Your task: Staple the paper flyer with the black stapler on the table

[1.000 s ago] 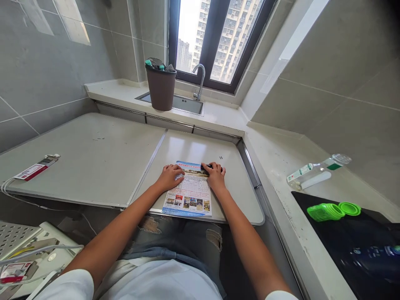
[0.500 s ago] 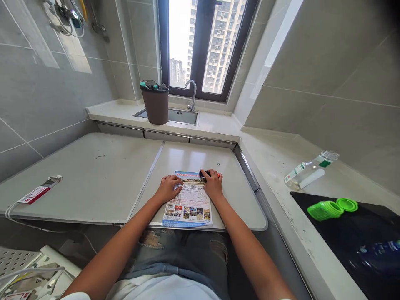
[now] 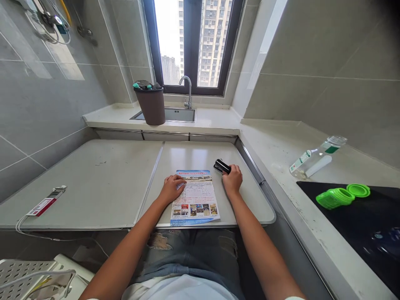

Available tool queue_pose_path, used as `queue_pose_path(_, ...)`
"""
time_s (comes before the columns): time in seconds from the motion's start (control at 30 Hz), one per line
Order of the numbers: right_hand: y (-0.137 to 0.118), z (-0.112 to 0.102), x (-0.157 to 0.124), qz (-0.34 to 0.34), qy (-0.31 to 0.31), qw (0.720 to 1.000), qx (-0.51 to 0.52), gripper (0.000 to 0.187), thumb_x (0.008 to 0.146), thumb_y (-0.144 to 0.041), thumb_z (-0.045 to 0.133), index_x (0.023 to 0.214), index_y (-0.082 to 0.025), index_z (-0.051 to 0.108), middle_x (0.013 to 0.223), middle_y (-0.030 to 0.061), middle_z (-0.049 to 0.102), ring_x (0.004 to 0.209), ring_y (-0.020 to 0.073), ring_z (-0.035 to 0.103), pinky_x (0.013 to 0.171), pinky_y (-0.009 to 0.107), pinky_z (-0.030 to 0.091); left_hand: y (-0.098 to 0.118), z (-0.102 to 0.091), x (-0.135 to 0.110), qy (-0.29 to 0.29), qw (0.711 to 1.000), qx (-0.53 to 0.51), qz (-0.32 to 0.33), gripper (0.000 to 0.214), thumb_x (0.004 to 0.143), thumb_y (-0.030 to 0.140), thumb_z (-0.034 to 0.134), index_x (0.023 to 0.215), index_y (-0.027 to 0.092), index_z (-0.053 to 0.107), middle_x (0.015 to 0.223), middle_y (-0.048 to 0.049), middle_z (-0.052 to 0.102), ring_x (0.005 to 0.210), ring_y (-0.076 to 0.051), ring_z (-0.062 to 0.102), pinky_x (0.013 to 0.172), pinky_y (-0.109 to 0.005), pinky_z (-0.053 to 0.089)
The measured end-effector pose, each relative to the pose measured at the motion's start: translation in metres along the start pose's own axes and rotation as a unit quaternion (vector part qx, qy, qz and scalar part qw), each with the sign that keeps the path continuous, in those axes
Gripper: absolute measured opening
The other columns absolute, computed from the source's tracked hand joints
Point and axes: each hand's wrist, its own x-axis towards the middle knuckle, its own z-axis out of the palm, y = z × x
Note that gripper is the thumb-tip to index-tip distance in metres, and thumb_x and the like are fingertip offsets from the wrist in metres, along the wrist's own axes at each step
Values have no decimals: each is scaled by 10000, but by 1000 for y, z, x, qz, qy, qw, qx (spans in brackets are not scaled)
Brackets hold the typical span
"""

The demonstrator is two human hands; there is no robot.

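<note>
A printed colour leaflet (image 3: 195, 197) lies flat on the pale table (image 3: 200, 156) in front of me. My left hand (image 3: 171, 187) rests on the leaflet's upper left corner, fingers curled and pressing it down. To the right of the leaflet, my right hand (image 3: 233, 180) is closed around a small black stapler-like object (image 3: 222, 166), which sticks out beyond my fingers toward the far side. That hand is off the paper, on the bare table.
A brown bin (image 3: 152, 104) stands by the sink (image 3: 176, 114) and tap under the window. On the right counter lie a clear bottle (image 3: 315, 160), green lids (image 3: 342, 196) and a black hob (image 3: 359, 225). A red-and-white tag with a cable (image 3: 45, 202) lies at the left.
My right hand has moved off the leaflet's top right corner to the right, carrying the black object with it. The left hand stays on the leaflet. The view has tilted up slightly.
</note>
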Motion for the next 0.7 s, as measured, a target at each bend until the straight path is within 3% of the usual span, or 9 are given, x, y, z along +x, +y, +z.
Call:
queue_pose_path(0.07, -3, -1, 1, 10, -8, 999, 46, 247, 828, -283, 635, 1059, -195, 623, 1096, 137, 662, 949, 293, 613, 831, 384, 458, 0, 1, 0, 1, 1000, -2, -2, 266, 940, 349, 585, 1116, 306, 779, 1221, -68, 692, 1197, -290, 607, 1126, -540, 381)
queue_pose_path(0.13, -11, 3, -1, -3, -59, 992, 109, 262, 797, -369, 688, 996, -208, 632, 1025, 100, 692, 869, 265, 626, 785, 363, 474, 0, 1, 1, 2, 1000, -5, -3, 253, 938, 351, 591, 1106, 305, 775, 1215, -68, 690, 1194, -291, 603, 1120, -541, 381)
queue_pose_path(0.27, -33, 14, -14, -81, -181, 963, 182, 250, 747, -411, 737, 877, -224, 633, 891, 30, 713, 796, 219, 626, 735, 321, 476, 1, -1, 1, 14, 1000, -9, -22, 185, 919, 342, 624, 1057, 278, 730, 1173, -72, 684, 1180, -296, 596, 1077, -520, 409)
queue_pose_path(0.4, -48, 15, -30, -163, -247, 938, 177, 235, 746, -368, 753, 874, -223, 620, 883, 6, 697, 794, 193, 617, 711, 293, 448, 2, -3, 2, 27, 999, -16, -43, 120, 891, 310, 650, 988, 240, 647, 1117, -70, 673, 1118, -283, 609, 1025, -481, 440)
queue_pose_path(0.7, -51, 15, -35, -178, -285, 924, 182, 264, 755, -365, 779, 889, -219, 604, 901, 1, 669, 802, 181, 594, 727, 287, 436, -2, -2, 2, 30, 997, -49, -47, 102, 859, 265, 636, 948, 228, 604, 1069, -60, 669, 1066, -266, 618, 996, -442, 450)
